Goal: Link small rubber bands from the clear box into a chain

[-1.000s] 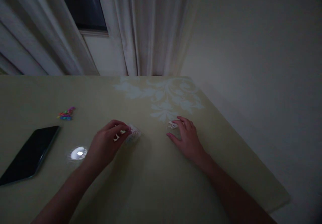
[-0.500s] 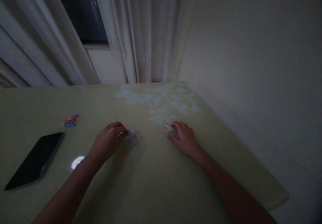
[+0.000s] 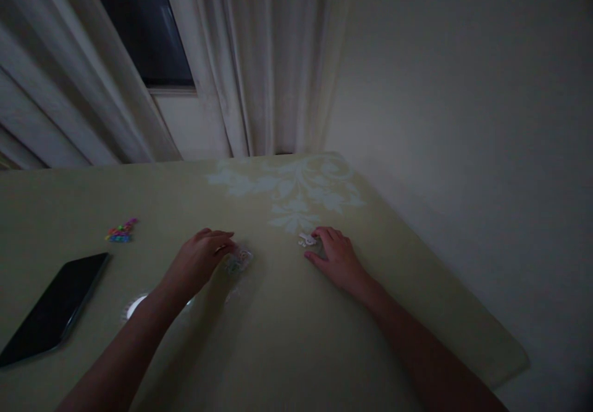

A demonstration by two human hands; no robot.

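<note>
My left hand (image 3: 200, 260) pinches the edge of a small, crinkled clear plastic bag (image 3: 239, 260) with its thumb and fingers. Small pale and pinkish bits show through the plastic, too blurred to name. On the tabletop to the right, my right hand (image 3: 337, 256) rests with thumb and fingers curved and apart. Right by its fingertips lies a little group of small white pieces (image 3: 306, 239), whose exact kind I cannot make out. Nothing shows clasped between the right thumb and fingers.
A black tablet or large phone (image 3: 55, 308) lies at the left. Beyond it sits a pile of small colourful pieces (image 3: 121, 231). A round white-centred object (image 3: 134, 306) is partly hidden by my left forearm. Curtains and a wall border the table (image 3: 287, 350).
The whole view has shifted slightly, so the table things appear a little lower and further left. Both hands stay at the same places, the left still at the bag.
</note>
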